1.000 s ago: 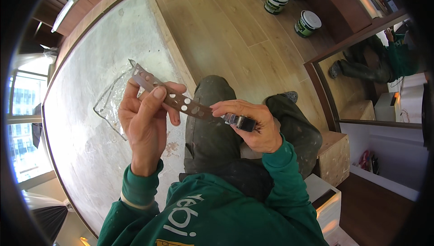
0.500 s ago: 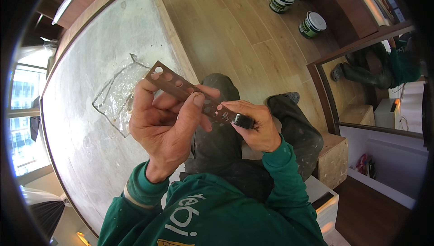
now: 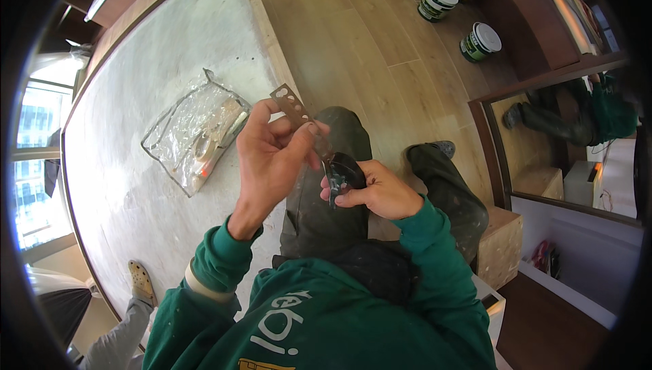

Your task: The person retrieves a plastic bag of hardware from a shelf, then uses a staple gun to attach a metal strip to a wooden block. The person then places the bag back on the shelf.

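My left hand (image 3: 272, 159) pinches a flat brown strip with round holes (image 3: 290, 103) between thumb and fingers. The strip slants from upper left down to the right, above my left thigh. At its lower end is a black rounded object (image 3: 348, 170), held by my right hand (image 3: 384, 190) with thumb and fingers closed around it. Its exact kind does not show. Just left of my left hand, a clear plastic bag with dark edging (image 3: 157, 117) lies on the pale surface, with several items inside, one with an orange part.
Lidded paint buckets (image 3: 481, 42) stand on the wooden floor (image 3: 339, 37) at the far right. A framed mirror (image 3: 564, 139) and a wooden box (image 3: 501, 241) are to my right. Another person's foot in a tan clog (image 3: 141, 280) shows at lower left on the pale surface (image 3: 136, 193).
The strip has swung steeper and shifted right, with the right hand slightly lower. The black object now shows its rounded side. Another person's leg and clog have come into view at lower left.
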The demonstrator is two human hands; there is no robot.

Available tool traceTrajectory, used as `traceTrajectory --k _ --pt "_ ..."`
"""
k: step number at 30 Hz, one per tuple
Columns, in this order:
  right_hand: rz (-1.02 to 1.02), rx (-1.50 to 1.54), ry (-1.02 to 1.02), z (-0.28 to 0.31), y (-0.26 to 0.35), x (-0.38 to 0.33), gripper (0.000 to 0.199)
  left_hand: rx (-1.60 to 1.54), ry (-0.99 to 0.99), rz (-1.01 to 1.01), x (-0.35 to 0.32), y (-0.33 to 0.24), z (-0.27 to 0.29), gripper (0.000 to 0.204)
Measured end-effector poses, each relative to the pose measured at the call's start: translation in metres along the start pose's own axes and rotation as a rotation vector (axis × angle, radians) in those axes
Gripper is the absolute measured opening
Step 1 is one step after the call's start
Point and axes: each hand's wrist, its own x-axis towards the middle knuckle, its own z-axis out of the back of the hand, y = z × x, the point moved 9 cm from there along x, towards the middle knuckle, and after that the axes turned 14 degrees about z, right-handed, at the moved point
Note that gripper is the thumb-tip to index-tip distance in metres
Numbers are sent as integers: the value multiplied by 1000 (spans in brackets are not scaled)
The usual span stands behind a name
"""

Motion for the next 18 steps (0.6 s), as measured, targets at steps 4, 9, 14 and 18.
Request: traceTrajectory --k 4,9,14,18 --pt "-89 51 75 -3 -11 9 25 -28 -7 76 12 14 18 20" --pt "-99 50 124 -9 -8 15 25 -89 -41 112 18 15 38 19" --pt "-122 71 119 -11 -13 25 24 -48 -46 173 24 22 46 20" --pt "-102 50 138 -12 -13 33 24 -94 -72 168 25 29 54 21"
